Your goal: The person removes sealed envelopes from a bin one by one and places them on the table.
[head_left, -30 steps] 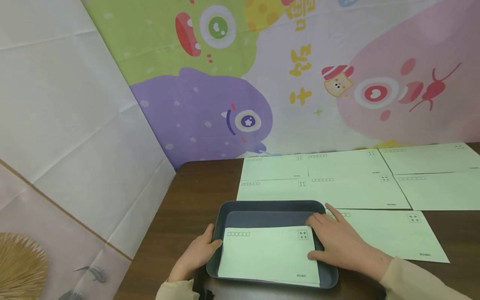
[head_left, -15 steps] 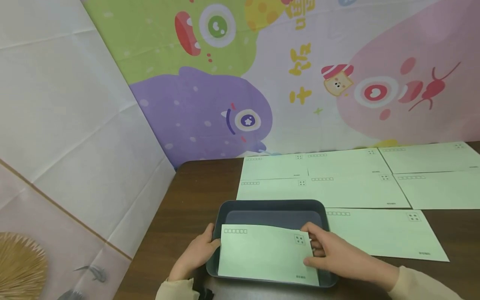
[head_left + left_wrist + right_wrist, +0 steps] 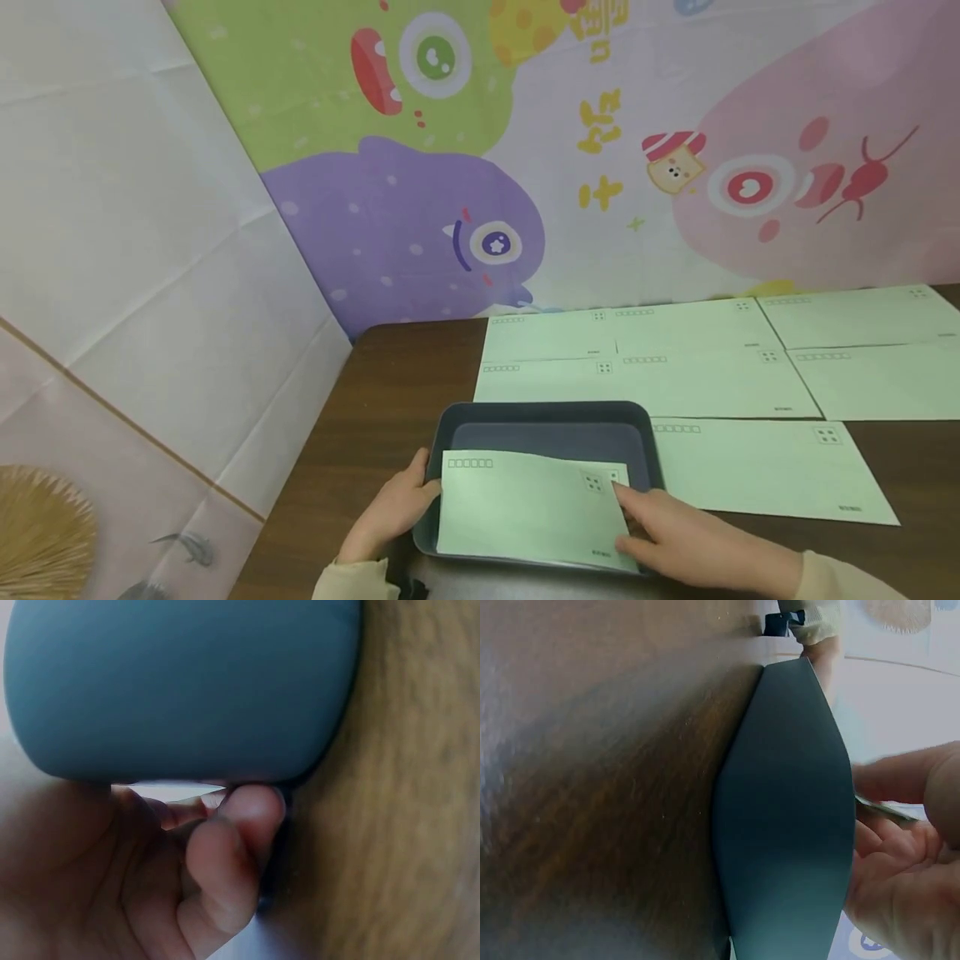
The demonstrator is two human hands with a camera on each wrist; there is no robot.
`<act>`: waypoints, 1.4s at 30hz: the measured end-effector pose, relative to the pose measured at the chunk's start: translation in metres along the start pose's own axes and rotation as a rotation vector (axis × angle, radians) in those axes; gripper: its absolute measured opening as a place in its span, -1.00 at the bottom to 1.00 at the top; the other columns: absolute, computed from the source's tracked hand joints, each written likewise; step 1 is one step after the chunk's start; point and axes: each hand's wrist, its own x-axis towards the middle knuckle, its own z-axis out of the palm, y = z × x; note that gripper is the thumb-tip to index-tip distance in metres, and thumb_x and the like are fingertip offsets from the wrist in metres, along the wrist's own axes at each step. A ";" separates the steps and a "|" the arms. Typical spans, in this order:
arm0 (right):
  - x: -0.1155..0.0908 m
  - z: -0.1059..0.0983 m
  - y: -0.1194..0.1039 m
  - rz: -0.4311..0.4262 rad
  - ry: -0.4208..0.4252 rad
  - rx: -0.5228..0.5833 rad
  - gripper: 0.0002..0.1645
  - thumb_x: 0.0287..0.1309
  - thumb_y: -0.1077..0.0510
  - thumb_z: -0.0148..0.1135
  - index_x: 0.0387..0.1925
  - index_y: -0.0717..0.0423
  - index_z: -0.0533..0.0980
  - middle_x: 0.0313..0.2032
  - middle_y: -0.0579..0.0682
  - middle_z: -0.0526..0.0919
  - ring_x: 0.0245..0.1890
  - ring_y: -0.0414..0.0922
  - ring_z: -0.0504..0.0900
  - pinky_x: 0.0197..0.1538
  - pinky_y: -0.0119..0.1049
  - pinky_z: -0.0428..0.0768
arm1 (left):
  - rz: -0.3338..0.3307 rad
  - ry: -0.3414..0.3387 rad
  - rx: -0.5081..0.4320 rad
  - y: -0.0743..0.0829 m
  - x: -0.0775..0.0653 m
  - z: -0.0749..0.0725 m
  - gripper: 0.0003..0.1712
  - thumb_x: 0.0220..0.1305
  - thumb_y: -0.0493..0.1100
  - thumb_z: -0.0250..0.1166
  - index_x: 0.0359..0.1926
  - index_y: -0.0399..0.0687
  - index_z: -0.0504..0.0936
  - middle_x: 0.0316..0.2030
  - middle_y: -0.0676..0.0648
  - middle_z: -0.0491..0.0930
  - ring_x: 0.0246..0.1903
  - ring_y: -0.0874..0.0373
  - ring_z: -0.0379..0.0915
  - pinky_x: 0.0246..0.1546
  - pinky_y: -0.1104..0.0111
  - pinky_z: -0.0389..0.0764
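In the head view, a dark blue-grey tray (image 3: 551, 435) holds a stack of pale green envelopes. The top envelope (image 3: 525, 512) sits slightly askew; a strip of another envelope (image 3: 619, 472) shows past its right end. My left hand (image 3: 392, 507) grips the tray's left end, thumb at the rim; in the left wrist view its curled fingers (image 3: 221, 874) are against the tray wall (image 3: 187, 690). My right hand (image 3: 686, 532) pinches the top envelope's right edge between thumb and fingers. The right wrist view shows a thin envelope edge (image 3: 889, 811) between them, above the tray wall (image 3: 791, 802).
More envelopes (image 3: 720, 383) lie in rows on the brown wooden table (image 3: 397, 375), behind and right of the tray. A single envelope (image 3: 765, 471) lies just right of the tray. A cartoon-printed cloth (image 3: 420, 233) hangs behind, and a white panel (image 3: 187, 250) stands left.
My right hand has come off the tray's right rim and taken the top envelope's right edge, sliding down along it. The envelope's right end shifted slightly left. My left hand stays put.
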 end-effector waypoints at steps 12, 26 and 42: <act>-0.011 -0.006 -0.001 -0.085 0.241 0.262 -0.47 0.36 0.22 -0.19 0.25 0.39 -0.01 0.03 0.47 0.41 -0.29 -0.14 0.67 -0.32 -0.28 0.61 | 0.023 0.056 0.056 -0.002 -0.002 0.004 -0.41 0.29 0.05 -0.01 0.19 -0.25 0.23 0.15 -0.35 0.35 0.11 -0.25 0.32 0.02 -0.08 0.34; -0.036 -0.034 0.011 -0.087 0.653 0.203 -0.82 0.36 0.22 -0.19 -0.21 0.32 0.14 -0.47 -0.07 0.43 -0.63 0.01 0.62 -0.45 -0.19 0.60 | 0.007 0.001 -0.005 0.000 -0.004 0.000 -0.41 0.28 -0.08 0.02 0.23 -0.33 0.14 0.10 -0.38 0.38 0.03 -0.19 0.39 -0.09 -0.05 0.41; -0.087 -0.077 0.051 0.153 0.884 0.156 -0.69 0.33 0.09 -0.10 0.06 -0.26 0.21 -0.56 -0.13 0.63 -0.69 -0.04 0.59 -0.60 -0.26 0.51 | -0.011 -0.008 -0.002 -0.002 -0.002 0.000 -0.28 0.30 -0.06 0.00 0.32 -0.39 0.00 0.20 -0.41 0.25 0.15 -0.26 0.25 0.04 -0.08 0.32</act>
